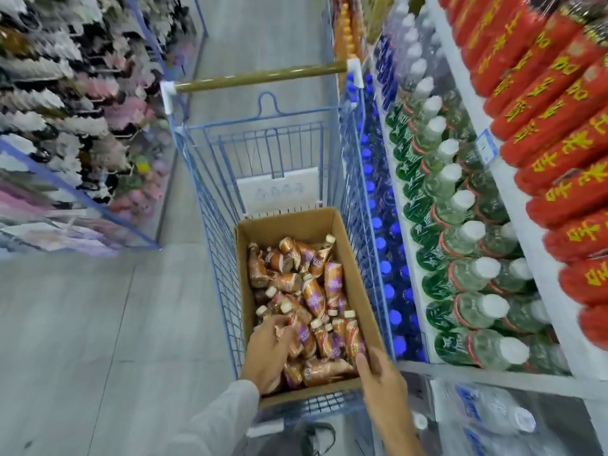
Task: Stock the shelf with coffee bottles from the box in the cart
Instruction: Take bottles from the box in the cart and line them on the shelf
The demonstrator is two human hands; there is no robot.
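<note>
Dozens of coffee bottles (312, 292) lie unshelved in the box (357, 284); left hand (266, 353) fingers (279, 322) grip one at six o'clock, right hand's (383, 380) straight.

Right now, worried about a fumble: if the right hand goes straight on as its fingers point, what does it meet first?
The right hand likely meets the coffee bottles in the near corner of the box.
</note>
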